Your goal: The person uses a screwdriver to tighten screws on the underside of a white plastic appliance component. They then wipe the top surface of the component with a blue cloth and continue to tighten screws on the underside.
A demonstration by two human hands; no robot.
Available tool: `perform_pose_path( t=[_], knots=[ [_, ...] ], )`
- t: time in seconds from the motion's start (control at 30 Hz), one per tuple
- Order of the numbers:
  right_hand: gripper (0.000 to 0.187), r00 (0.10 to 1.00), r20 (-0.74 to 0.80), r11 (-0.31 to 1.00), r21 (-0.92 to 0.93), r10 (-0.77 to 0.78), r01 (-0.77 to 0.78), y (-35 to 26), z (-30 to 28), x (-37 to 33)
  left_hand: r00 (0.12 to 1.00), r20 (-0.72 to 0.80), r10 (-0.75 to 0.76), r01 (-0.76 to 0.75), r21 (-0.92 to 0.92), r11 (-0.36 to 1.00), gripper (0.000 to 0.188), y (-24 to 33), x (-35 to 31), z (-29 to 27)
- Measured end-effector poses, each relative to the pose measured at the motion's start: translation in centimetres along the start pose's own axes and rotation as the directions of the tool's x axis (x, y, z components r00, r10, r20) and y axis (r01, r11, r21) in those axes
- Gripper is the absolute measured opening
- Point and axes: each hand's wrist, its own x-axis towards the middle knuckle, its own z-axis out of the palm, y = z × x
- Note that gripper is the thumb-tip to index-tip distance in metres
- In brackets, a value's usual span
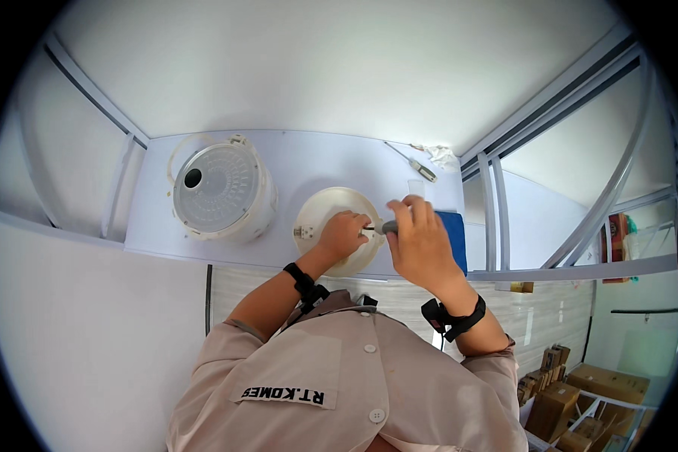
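Note:
A round cream plastic cover [325, 202], hollow side up, lies on the white table in front of me. My left hand [343, 235] rests over it, fingers pinched together near its right side; what they hold is too small to make out. My right hand [423, 247] grips the grey handle of a screwdriver [389, 227]. Its shaft points left, with the tip by my left fingertips. A small metal-like fitting [304, 232] shows at the cover's left edge.
A white rice cooker body [264, 203] with a grey perforated top [222, 188] stands at the left. Behind my right hand lie a second screwdriver [420, 169], crumpled white plastic [440, 155] and a clear small container [416, 187]. A blue mat [455, 235] lies at the right.

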Motion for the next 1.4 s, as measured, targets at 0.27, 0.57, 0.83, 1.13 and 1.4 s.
perform_pose_path(
  t=[0.27,0.57,0.83,1.13,1.4],
  knots=[
    [0.046,0.801,0.409,0.898,-0.243,0.437,-0.366,-2.8,-1.1,2.2,1.0,-0.003,0.025,-0.025,-0.027,0.999,0.028,-0.1,0.0,-0.1],
    [0.046,0.824,0.368,0.897,-0.274,0.43,-0.346,-2.1,0.1,0.9,0.999,0.038,0.019,-0.016,-0.055,0.998,0.028,0.6,-0.2,-0.8],
    [0.035,0.997,0.022,0.997,0.035,0.067,-0.068,-1.8,0.2,0.7,0.994,0.107,0.001,0.003,-0.04,0.999,0.029,0.4,-0.2,-1.1],
    [0.027,0.982,0.007,0.98,-0.06,0.19,-0.189,-3.1,-0.8,0.5,0.993,0.111,0.047,-0.04,-0.063,0.997,0.033,-0.1,-0.6,-1.4],
    [0.032,0.689,0.441,0.818,-0.321,0.575,-0.477,-3.9,-1.3,2.1,0.981,0.181,0.067,-0.061,-0.035,0.998,0.037,-0.3,-0.7,-1.7]
  ],
)
